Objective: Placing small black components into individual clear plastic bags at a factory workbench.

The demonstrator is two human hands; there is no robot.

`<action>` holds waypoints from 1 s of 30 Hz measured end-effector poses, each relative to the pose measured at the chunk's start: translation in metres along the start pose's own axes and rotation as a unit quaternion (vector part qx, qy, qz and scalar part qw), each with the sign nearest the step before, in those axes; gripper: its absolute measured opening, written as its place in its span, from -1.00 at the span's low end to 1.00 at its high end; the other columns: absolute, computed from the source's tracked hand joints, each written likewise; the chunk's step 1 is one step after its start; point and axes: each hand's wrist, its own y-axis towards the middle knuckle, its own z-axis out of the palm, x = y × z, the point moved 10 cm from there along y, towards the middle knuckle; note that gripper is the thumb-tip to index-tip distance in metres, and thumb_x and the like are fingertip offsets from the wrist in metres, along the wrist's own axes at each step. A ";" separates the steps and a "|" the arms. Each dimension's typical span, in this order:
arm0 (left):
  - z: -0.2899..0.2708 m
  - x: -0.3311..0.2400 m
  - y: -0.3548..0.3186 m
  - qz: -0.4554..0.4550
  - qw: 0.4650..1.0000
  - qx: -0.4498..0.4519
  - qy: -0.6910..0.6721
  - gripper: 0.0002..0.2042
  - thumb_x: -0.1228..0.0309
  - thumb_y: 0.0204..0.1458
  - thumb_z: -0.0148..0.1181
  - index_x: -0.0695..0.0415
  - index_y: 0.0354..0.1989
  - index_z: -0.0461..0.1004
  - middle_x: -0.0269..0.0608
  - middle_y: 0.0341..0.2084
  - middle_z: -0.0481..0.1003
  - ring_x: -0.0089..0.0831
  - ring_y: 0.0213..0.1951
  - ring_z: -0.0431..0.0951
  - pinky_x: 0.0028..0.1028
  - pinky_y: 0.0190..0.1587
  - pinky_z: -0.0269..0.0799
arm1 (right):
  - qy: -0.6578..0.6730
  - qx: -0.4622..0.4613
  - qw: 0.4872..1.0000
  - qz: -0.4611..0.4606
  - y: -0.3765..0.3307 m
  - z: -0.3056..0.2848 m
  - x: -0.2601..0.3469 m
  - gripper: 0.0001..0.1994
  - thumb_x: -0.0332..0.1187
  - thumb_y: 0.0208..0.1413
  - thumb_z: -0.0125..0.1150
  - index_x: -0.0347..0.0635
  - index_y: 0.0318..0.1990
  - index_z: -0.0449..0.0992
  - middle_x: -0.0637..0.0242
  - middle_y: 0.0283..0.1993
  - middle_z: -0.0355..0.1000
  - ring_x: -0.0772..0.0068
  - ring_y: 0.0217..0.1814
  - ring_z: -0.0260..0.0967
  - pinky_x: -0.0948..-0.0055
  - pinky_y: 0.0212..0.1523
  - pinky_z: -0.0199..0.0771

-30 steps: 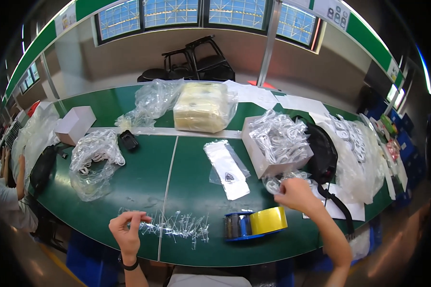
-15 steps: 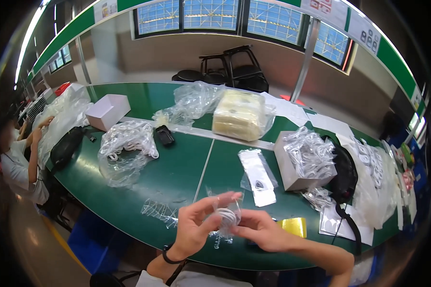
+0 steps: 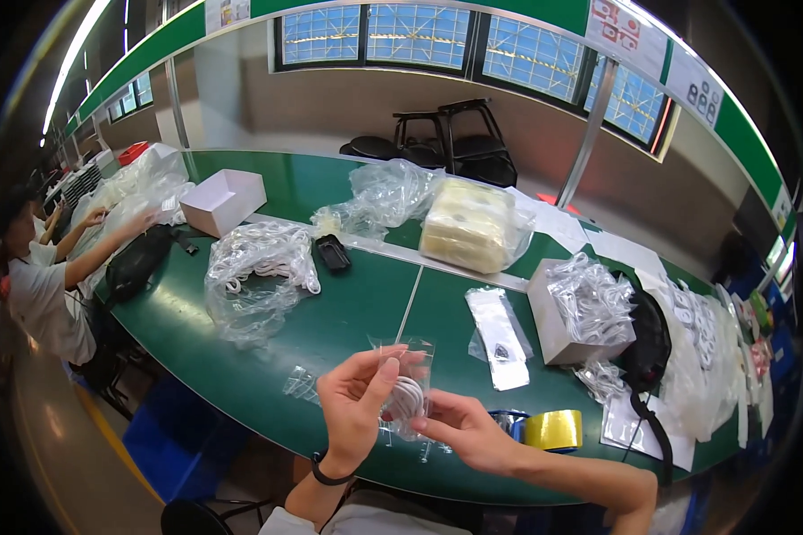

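Observation:
Between my hands, above the near edge of the green table (image 3: 366, 299), is a small clear plastic bag (image 3: 418, 358) with a coiled white cable (image 3: 407, 398) inside. My left hand (image 3: 357, 397) pinches the bag from the left, thumb across its upper part. The fingertips of my right hand (image 3: 468, 432) close on its lower right edge, next to the coil. Small clear plastic pieces (image 3: 302, 383) lie on the table beyond and below my hands. To the right of my right hand sits a roll of yellow tape (image 3: 553, 431).
At right, a white box (image 3: 558, 314) holds bagged cables, beside a black pouch (image 3: 649, 330). A stack of flat bags (image 3: 498, 339) lies nearer. A bag of white cables (image 3: 263, 267), a black clip-like object (image 3: 333, 253) and an open white box (image 3: 225, 203) are left. Another person (image 3: 49, 276) works far left.
The bag has turned more upright, and my left thumb has moved up over it. My view has shifted a little, showing more of the yellow tape. The other person's arm reaches out farther.

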 end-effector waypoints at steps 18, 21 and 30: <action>0.001 -0.020 -0.016 0.059 0.990 0.018 0.130 -0.40 0.34 0.26 0.14 0.36 0.37 0.08 0.13 0.23 0.32 -0.23 0.12 0.51 -0.29 0.23 0.36 | -0.333 -0.165 0.908 -0.194 0.021 0.006 0.063 -0.73 -0.43 0.08 0.36 -0.32 -0.07 0.56 0.16 -0.22 0.59 0.39 -0.25 0.58 0.46 -0.21 0.58; -0.009 -0.004 -0.011 0.026 0.999 -0.015 -0.030 -0.45 0.32 0.32 0.02 0.36 0.38 0.08 0.09 0.16 0.37 -0.23 0.09 0.52 -0.31 0.20 0.38 | -0.475 -0.167 0.817 -0.280 0.022 0.023 0.079 -0.70 -0.46 -0.08 0.46 -0.30 -0.16 0.56 0.15 -0.29 0.56 0.25 -0.32 0.58 0.44 -0.31 0.59; -0.045 0.003 -0.004 0.033 0.995 -0.083 -0.045 -0.60 0.25 0.43 -0.26 0.34 -0.04 0.46 -0.12 -0.30 0.56 -0.43 -0.28 0.57 -0.45 -0.11 0.50 | -0.588 -0.166 0.706 -0.357 0.006 0.034 0.107 -0.65 -0.27 -0.07 0.49 -0.21 -0.18 0.51 0.26 -0.36 0.49 0.24 -0.35 0.51 0.37 -0.40 0.51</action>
